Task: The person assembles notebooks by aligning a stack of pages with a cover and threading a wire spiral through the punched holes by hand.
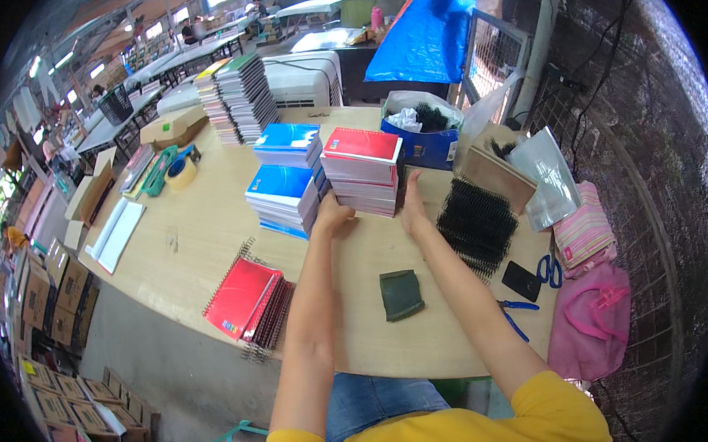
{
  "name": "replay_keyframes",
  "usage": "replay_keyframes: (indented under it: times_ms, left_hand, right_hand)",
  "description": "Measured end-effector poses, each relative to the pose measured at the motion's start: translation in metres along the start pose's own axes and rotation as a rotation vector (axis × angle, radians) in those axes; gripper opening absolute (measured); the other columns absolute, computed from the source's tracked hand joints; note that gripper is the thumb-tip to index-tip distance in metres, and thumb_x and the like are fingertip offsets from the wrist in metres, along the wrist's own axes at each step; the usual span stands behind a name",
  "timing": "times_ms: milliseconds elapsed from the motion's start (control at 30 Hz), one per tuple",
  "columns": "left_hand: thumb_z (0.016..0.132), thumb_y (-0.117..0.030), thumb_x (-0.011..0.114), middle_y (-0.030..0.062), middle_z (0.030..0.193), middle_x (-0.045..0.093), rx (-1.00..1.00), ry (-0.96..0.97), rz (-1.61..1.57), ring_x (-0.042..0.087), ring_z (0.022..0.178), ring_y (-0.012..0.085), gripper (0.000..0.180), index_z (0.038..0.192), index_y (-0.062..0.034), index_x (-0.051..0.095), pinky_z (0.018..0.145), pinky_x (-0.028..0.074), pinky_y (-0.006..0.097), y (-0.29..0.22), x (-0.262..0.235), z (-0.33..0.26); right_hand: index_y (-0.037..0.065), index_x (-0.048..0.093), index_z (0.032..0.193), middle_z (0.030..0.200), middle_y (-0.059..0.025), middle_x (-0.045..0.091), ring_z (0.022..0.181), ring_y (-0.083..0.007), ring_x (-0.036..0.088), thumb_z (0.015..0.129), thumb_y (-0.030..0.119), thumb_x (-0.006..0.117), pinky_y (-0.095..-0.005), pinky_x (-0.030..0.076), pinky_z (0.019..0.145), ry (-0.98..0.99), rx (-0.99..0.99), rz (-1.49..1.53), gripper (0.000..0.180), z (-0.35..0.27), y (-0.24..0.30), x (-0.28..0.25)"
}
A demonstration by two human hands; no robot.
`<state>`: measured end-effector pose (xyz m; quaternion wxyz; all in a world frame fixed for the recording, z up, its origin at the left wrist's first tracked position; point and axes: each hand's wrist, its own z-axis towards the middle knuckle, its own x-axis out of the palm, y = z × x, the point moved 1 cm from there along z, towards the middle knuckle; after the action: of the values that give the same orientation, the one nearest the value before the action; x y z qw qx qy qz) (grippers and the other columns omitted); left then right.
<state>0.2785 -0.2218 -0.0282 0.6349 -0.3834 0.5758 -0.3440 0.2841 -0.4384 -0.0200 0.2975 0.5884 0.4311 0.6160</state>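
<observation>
Both hands press against a stack of red-covered notebooks on the wooden table — the left hand cupped around its lower left corner, the right hand held flat and open against its right side. Just left of it stand two stacks of blue notebooks, touching the red stack. Black binding coils lie to the right — red spiral notebooks and a dark green pouch sit nearer the person.
</observation>
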Motion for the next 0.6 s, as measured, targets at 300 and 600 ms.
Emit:
replay_keyframes:
  times_ms: [300,600]
  left_hand:
    - [0.067,-0.01,0.07,0.0298,0.119,0.067,-0.125,0.105,-0.043,0.064,0.115,0.0414,0.053,0.118,0.005,0.066,0.099,0.05,0.041,-0.022,0.052,-0.052]
    - [0.09,-0.014,0.057,0.0216,0.108,0.07,0.182,-0.469,-0.155,0.066,0.104,0.0283,0.034,0.115,0.0067,0.068,0.089,0.05,0.036,-0.094,-0.01,-0.082]
  right_hand:
    - [0.002,0.034,0.155,0.156,-0.0208,0.038,0.144,-0.0319,0.037,0.078,0.096,0.031,-0.0453,0.029,0.118,-0.09,0.003,-0.097,0.121,-0.043,0.008,-0.033]
    - [0.002,0.044,0.146,0.15,-0.0219,0.042,0.139,-0.0347,0.039,0.089,0.063,0.063,-0.049,0.033,0.114,-0.247,-0.53,-0.732,0.086,-0.168,0.051,-0.035]
